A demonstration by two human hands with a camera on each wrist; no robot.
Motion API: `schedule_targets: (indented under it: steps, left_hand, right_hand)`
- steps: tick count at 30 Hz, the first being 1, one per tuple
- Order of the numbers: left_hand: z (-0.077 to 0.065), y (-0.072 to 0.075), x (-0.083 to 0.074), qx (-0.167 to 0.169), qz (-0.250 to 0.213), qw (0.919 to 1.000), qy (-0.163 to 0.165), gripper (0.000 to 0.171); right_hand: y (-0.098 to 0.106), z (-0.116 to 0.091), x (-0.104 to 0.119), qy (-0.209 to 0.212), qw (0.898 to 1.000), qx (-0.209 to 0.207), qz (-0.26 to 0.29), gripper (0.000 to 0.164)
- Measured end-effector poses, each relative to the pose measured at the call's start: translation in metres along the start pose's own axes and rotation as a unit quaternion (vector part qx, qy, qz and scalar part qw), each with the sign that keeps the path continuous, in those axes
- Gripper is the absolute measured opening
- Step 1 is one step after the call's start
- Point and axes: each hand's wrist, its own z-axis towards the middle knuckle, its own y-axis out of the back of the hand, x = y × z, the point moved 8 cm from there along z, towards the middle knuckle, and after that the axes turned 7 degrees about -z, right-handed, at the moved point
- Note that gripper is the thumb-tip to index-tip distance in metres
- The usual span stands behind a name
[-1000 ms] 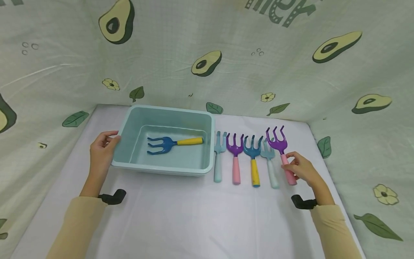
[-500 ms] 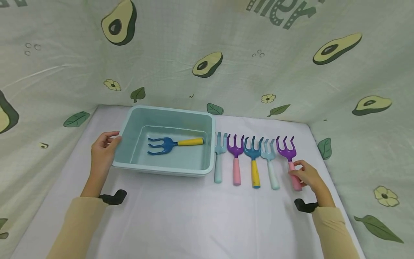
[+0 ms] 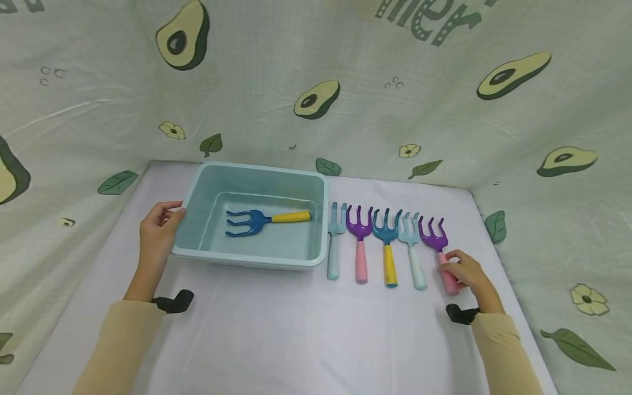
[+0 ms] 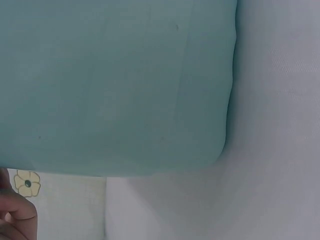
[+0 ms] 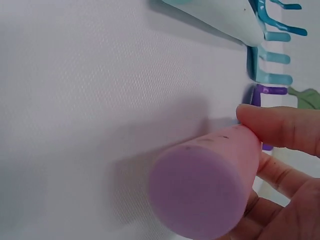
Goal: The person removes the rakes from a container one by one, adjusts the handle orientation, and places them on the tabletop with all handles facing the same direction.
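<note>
At the right end of the row, my right hand (image 3: 466,271) pinches the pink handle of a purple hand rake (image 3: 434,240) between thumb and fingers. Its handle end (image 5: 200,190) looms large in the right wrist view, low over the cloth; whether it touches is unclear. My left hand (image 3: 157,233) grips the left rim of a pale green plastic basin (image 3: 266,260). Inside that basin lies a blue hand rake (image 3: 254,220) with a yellow handle. The left wrist view mostly shows the basin's outer wall (image 4: 120,90), with a few fingers at the lower left.
Between basin and right hand, several hand rakes lie side by side, tines away from me: light blue (image 3: 333,241), purple with pink (image 3: 361,247), blue with yellow (image 3: 389,247), and pale blue (image 3: 415,252). A white cloth (image 3: 306,340) covers the table; a printed curtain (image 3: 237,82) hangs behind.
My right hand has brought the purple hand rake rightward and nearer me, off the pale blue one, then slightly left. The left hand and basin stay in place.
</note>
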Motion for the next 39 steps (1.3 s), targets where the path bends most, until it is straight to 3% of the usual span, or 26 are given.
schedule_targets:
  steps: [18, 27, 39]
  left_hand:
    - [-0.001, 0.002, -0.002, -0.001, -0.007, 0.9999, -0.01, 0.034]
    - [0.001, 0.0, 0.0, 0.0, -0.01, 0.9999, -0.006, 0.033]
    - [0.001, 0.001, -0.001, 0.0, -0.001, 1.0, -0.004, 0.035]
  right_hand:
    - [-0.014, 0.004, -0.002, -0.019, 1.0, 0.008, -0.009, 0.057]
    - [-0.011, 0.003, -0.005, -0.021, 0.999, -0.021, -0.015, 0.054]
    - [-0.011, 0.001, -0.003, -0.021, 1.0, -0.007, -0.012, 0.054]
